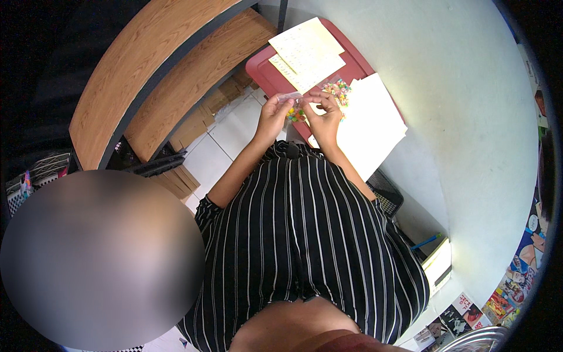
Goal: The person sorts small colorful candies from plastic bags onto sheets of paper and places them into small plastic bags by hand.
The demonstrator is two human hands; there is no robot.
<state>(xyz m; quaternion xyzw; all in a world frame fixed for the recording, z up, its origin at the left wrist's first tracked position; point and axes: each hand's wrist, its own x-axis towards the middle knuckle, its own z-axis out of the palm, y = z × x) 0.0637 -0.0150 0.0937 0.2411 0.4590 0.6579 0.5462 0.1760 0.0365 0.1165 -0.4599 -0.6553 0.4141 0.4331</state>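
Both hands are raised over a red plastic lid or box top (pixel 261 69), close together. My left hand (pixel 273 117) pinches the upper edge of a small clear plastic bag (pixel 295 114) with small multicoloured pieces in it, beads or candies; I cannot tell which. On the bag's other side, my right hand (pixel 324 117) has its thumb and fingers closed on the same edge. Behind the right hand lies a second clear bag (pixel 338 89) with similar colourful pieces. Fingers partly hide the held bag.
Yellowish written sheets (pixel 306 50) lie on the red lid's far part, and white paper (pixel 372 120) covers its right side. Wooden shelves or steps (pixel 193 76) rise on the left. A pale wall (pixel 463 135) bounds the right. A black mesh basket (pixel 387 193) sits by my right elbow.
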